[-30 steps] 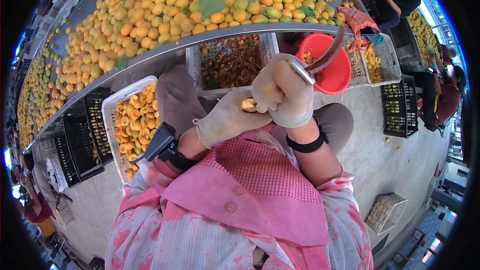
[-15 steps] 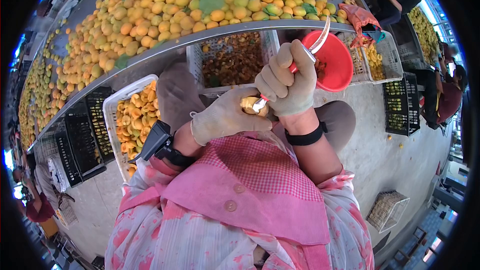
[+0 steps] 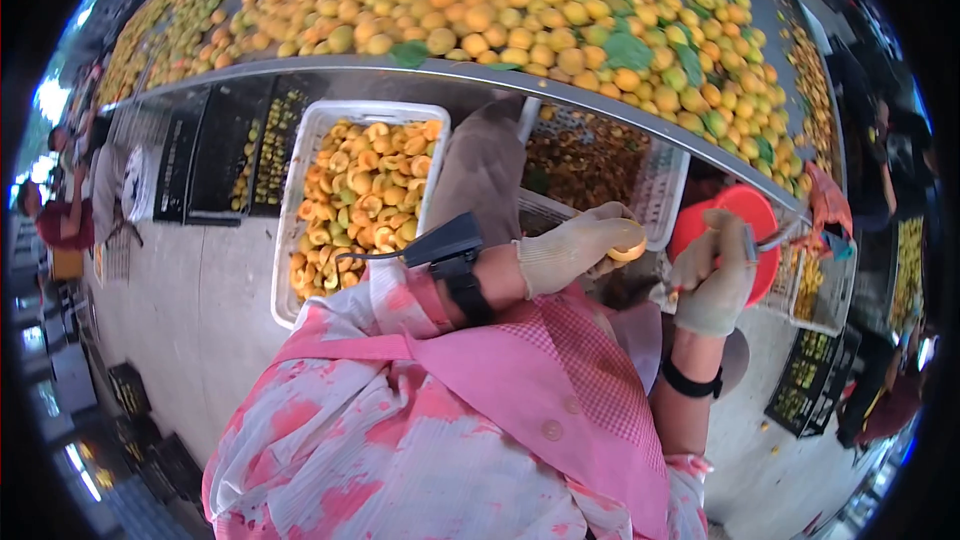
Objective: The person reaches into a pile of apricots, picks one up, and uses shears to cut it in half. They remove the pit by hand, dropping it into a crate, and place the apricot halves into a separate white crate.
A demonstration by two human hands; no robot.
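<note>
My left hand [image 3: 572, 251], in a pale knit glove, is closed around a cut apricot [image 3: 629, 251], its orange flesh showing at the fingertips. To the right, my gloved right hand [image 3: 716, 278] grips a curved knife [image 3: 782, 236] whose blade points away to the right. Most of its red handle is hidden in my fist. The two hands are apart, with the right one in front of a red bowl [image 3: 765, 208]. Left of my knee stands a white crate [image 3: 292, 210] full of halved apricots [image 3: 365, 185].
A metal-edged table [image 3: 400, 66] heaped with whole apricots [image 3: 480, 5] and leaves spans the far side. Beneath it, a white crate [image 3: 663, 195] holds brown scraps. Black crates [image 3: 228, 165] stand at the left. People [image 3: 885, 410] are seated around the edges.
My view has swung left, bringing the crate of halves nearer the middle. My right hand and the knife have drawn away from the apricot, which stays in my left hand.
</note>
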